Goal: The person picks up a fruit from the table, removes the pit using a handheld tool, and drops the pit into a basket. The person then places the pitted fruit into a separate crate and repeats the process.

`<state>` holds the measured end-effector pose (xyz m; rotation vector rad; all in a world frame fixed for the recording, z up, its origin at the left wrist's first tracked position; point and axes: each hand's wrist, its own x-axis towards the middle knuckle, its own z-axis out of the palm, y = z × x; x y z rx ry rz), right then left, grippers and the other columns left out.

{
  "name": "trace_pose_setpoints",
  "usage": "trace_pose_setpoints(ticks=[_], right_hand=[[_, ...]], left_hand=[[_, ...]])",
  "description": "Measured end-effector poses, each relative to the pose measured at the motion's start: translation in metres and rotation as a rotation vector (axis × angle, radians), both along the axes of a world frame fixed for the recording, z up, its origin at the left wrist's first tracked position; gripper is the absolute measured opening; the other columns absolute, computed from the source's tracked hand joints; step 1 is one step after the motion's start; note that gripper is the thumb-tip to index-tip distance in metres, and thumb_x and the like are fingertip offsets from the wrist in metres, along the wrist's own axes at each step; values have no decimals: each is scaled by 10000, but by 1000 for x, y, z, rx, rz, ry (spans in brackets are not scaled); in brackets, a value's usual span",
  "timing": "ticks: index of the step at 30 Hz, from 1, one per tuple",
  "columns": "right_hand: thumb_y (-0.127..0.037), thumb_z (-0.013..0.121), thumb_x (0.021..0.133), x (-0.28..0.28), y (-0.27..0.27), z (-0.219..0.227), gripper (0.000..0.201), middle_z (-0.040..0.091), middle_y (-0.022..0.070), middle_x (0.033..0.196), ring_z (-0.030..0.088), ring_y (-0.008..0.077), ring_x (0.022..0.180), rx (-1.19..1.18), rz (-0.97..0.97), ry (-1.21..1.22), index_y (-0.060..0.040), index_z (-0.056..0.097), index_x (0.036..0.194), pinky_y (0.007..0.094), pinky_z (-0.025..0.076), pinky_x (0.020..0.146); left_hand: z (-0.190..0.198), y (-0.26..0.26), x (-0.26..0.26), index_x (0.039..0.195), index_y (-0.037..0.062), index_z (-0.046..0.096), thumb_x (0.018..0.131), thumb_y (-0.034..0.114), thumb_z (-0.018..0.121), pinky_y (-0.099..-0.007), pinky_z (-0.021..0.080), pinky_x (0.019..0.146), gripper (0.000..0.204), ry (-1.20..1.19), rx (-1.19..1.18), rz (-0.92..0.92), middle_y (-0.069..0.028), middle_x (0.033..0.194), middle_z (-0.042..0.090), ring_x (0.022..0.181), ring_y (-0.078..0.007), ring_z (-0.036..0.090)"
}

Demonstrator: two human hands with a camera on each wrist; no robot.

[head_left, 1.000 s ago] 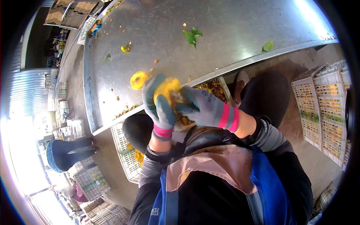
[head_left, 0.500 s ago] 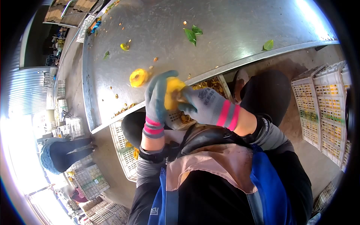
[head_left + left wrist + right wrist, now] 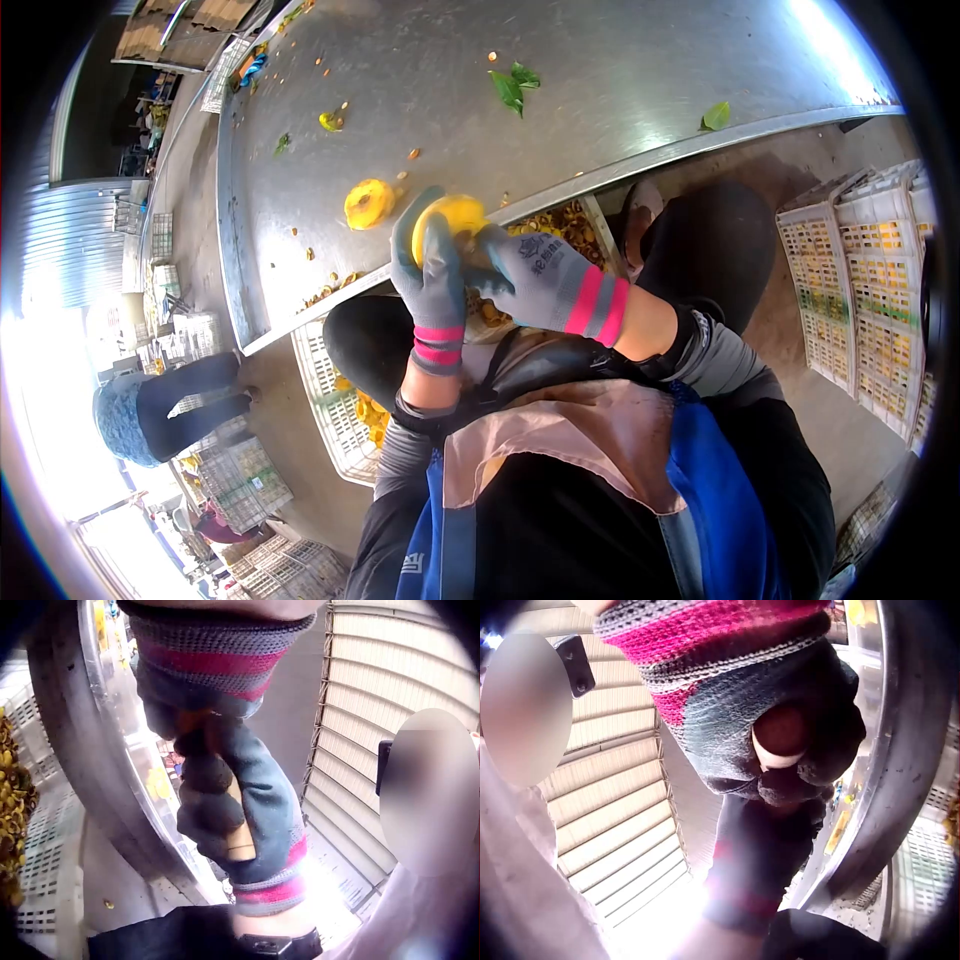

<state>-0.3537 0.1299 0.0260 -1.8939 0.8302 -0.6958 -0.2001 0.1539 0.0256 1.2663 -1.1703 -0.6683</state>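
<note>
My gloved left hand (image 3: 437, 290) holds a round yellow fruit (image 3: 458, 212) just over the table's near edge, its fingers wrapped round the far side. Against the fruit's lower right works my gloved right hand (image 3: 548, 278), curled round a tool with a wooden handle (image 3: 241, 847). That handle's butt end (image 3: 781, 742) shows in the palm in the right wrist view. The tool's working end is hidden between fruit and gloves. A yellow fruit with a dark hollow (image 3: 370, 204) lies on the metal table (image 3: 420, 70), left of my left hand.
Green leaves (image 3: 508, 93) and a small yellow scrap (image 3: 331, 121) lie on the table. Brownish pieces (image 3: 562, 228) fill a crate below its edge. Another white crate (image 3: 325, 405) holds yellow pieces by my left leg. Stacked crates (image 3: 850, 290) stand right; a person (image 3: 165, 410) bends at left.
The fruit has turned in my left hand, which shifted slightly left and then back. My right hand stays at the fruit's side with the tool. The person at left has moved slightly.
</note>
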Motion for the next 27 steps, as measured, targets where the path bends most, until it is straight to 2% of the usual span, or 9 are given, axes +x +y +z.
trace_pose_setpoints(ticks=[3, 5, 7, 8, 11, 12, 15, 20, 27], right_hand=[[-250, 666, 892, 3, -3, -5, 375, 664, 248, 954, 638, 427, 921, 46, -6, -143, 3, 534, 1136, 491, 510, 772], [-186, 632, 910, -6, -8, 11, 318, 682, 208, 976, 660, 400, 873, 341, 100, -168, -28, 559, 1176, 454, 523, 735], [-186, 625, 914, -9, -12, 12, 300, 687, 199, 959, 667, 393, 863, 381, 154, -144, -33, 564, 1164, 447, 526, 727], [-218, 633, 908, -7, -14, 0, 307, 683, 210, 932, 663, 399, 877, 273, 155, -108, -22, 557, 1131, 459, 523, 739], [-252, 628, 902, -4, -6, -1, 290, 687, 192, 883, 669, 390, 845, -11, 15, 117, -29, 551, 1069, 466, 523, 721], [-254, 621, 902, -3, -1, 2, 274, 691, 178, 873, 674, 382, 822, -99, -54, 210, -38, 551, 1054, 463, 525, 707], [-263, 608, 897, 1, 9, 0, 254, 696, 151, 843, 679, 363, 777, -213, -135, 212, -62, 538, 1036, 467, 523, 673], [-277, 605, 910, -10, -2, 2, 290, 694, 157, 846, 675, 366, 789, -206, -27, 167, -63, 554, 1098, 483, 518, 687], [-291, 633, 925, -19, -17, -12, 353, 665, 202, 924, 640, 406, 831, -117, 115, 3, -72, 598, 1200, 467, 509, 706]], left_hand=[[-2, -1, 2, 1279, -4, 573, 978, 234, 607, -253, 507, 833, 385, -53, -10, 24, -101, 1219, 636, 955, -130, 618], [2, 3, 0, 1267, -5, 584, 966, 226, 618, -238, 504, 795, 381, -19, 14, 29, -93, 1195, 652, 896, -110, 617], [2, 2, 1, 1263, -2, 590, 958, 220, 626, -232, 500, 765, 379, -38, 8, 29, -84, 1166, 659, 854, -95, 608], [2, 2, 1, 1260, -1, 594, 953, 217, 629, -229, 498, 750, 378, -48, 2, 30, -80, 1152, 663, 832, -88, 603], [2, 2, 4, 1228, -34, 611, 972, 303, 638, -319, 471, 968, 424, 19, 177, 13, -112, 1220, 645, 1080, -170, 593], [1, 2, 4, 1224, -34, 613, 972, 303, 638, -313, 474, 958, 422, 29, 166, 23, -109, 1214, 647, 1071, -165, 596], [3, 0, 3, 1217, -32, 619, 972, 298, 637, -296, 484, 929, 411, 26, 154, 43, -99, 1196, 655, 1040, -151, 605], [18, 3, 9, 1261, -9, 606, 927, 222, 661, -254, 518, 789, 410, -92, 196, -53, -70, 1106, 667, 907, -109, 620], [9, 5, 18, 1270, -21, 601, 913, 283, 694, -282, 513, 862, 478, -113, 159, -188, -87, 1124, 674, 967, -136, 630]])
